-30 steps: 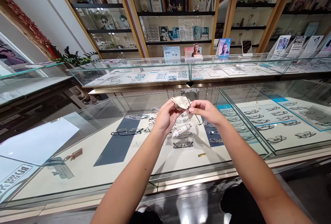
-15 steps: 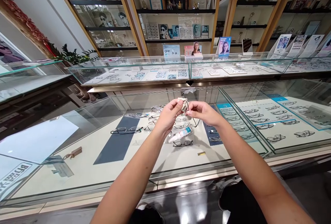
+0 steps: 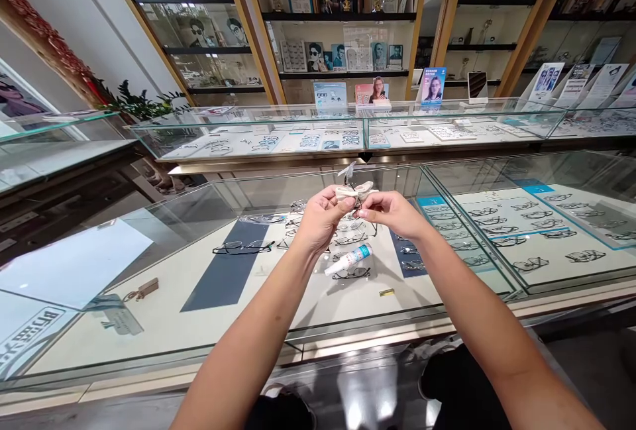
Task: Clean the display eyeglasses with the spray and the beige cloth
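Both hands are raised over a glass display counter. My left hand is closed on a beige cleaning cloth, bunched around a lens. My right hand pinches a pair of thin black-framed glasses; the frame hangs down between the two hands. A small white spray bottle with a blue label lies on the glass just below the hands.
Several pairs of glasses lie on trays inside the case. A small gold object and a brown tag also show in the counter. A second glass counter and wall shelves with posters stand behind. A plant is at left.
The cloth went from spread loosely over the lens to bunched tight between my fingers. Both hands stayed raised close together over the counter.
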Available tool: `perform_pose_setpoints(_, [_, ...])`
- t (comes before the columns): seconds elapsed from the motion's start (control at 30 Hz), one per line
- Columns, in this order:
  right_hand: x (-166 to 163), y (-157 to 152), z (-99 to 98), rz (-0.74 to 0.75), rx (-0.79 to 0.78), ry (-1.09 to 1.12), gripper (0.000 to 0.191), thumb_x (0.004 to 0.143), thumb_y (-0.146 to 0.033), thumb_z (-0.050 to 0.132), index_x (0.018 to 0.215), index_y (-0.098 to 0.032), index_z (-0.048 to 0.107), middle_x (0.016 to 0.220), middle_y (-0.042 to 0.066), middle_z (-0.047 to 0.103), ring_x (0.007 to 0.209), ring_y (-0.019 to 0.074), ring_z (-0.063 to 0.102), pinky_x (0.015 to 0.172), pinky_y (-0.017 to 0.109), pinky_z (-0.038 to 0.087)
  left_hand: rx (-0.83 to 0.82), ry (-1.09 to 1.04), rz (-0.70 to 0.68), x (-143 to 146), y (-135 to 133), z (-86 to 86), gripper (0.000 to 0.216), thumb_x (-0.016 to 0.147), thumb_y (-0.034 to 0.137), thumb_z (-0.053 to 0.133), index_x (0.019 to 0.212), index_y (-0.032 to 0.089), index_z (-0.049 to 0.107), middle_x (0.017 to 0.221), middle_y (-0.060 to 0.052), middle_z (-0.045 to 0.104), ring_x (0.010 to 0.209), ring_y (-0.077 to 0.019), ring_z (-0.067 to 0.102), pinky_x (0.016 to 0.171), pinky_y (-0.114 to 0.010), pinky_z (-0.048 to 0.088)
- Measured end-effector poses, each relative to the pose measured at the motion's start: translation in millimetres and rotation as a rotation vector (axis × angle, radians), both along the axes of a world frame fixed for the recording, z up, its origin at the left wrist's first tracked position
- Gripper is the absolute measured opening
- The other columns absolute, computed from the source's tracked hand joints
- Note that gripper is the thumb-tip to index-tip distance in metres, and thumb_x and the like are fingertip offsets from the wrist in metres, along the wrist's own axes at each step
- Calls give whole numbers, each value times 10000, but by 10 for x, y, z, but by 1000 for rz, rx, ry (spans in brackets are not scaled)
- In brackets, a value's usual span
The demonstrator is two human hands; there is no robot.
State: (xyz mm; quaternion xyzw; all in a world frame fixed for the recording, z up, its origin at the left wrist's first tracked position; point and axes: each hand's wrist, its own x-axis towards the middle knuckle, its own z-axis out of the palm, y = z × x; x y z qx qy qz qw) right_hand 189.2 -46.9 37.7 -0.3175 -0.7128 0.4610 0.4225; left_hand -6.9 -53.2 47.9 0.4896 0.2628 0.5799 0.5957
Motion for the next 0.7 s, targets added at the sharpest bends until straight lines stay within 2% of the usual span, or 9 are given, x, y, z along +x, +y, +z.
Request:
perform_pose_setpoints(0.13, [-80, -168, 99, -276, 429, -24, 172, 941, -383, 782, 949, -242, 684, 1056, 62, 703, 993, 240, 602, 870, 371, 445, 72, -72, 163, -106, 70, 22, 578, 558, 471, 1122, 884, 201, 727, 840, -19, 777, 757, -138, 691, 753, -263, 582])
perform_pose_setpoints(0.2, [-115, -255, 128, -209, 510, -136, 155, 946, -338, 781, 951, -253, 651, 1035, 51, 681, 995, 243, 608, 888, 372, 457, 103, -117, 240, -195, 132, 30, 589, 574, 478, 1118, 928, 213, 729, 881, -15, 789, 772, -132, 701, 792, -264, 606])
perform_pose_setpoints(0.3, [-177, -333, 103, 86, 444, -522, 244, 890, -344, 881, 980, -236, 681, 1020, 44, 702, 984, 249, 634, 894, 371, 455, 128, -162, 297, -316, 219, 30, 597, 603, 473, 1112, 975, 223, 717, 935, -3, 796, 818, -121, 724, 850, -254, 625])
perform_pose_setpoints(0.37, [-230, -349, 51, 153, 416, -808, 335, 838, -354, 944, 1049, -211, 727, 1121, 88, 727, 1089, 295, 650, 941, 392, 440, 136, -181, 300, -358, 255, 26, 594, 620, 477, 1107, 985, 224, 711, 976, -4, 802, 861, -127, 740, 866, -255, 633])
perform_pose_setpoints(0.43, [-273, -341, -1, 163, 388, -1000, 334, 847, -349, 943, 1079, -197, 757, 1173, 121, 734, 1143, 323, 655, 954, 400, 425, 140, -197, 294, -372, 272, 23, 589, 623, 474, 1105, 988, 225, 717, 1010, -9, 805, 901, -138, 750, 870, -259, 642])
perform_pose_setpoints(0.57, [-219, -238, -51, 195, 260, -1088, 228, 885, -310, 900, 1053, -223, 774, 1053, 72, 776, 1054, 280, 683, 875, 350, 397, 119, -232, 299, -396, 299, 26, 597, 586, 465, 1120, 981, 234, 738, 1012, -8, 802, 910, -144, 751, 867, -262, 655])
perform_pose_setpoints(0.7, [60, 30, -79, 27, 78, -971, 257, 879, -420, 872, 1002, -232, 745, 878, 17, 750, 792, 205, 645, 683, 307, 352, 116, -246, 312, -474, 364, 15, 565, 633, 466, 1102, 1013, 243, 749, 1022, -10, 805, 931, -154, 768, 885, -280, 662])
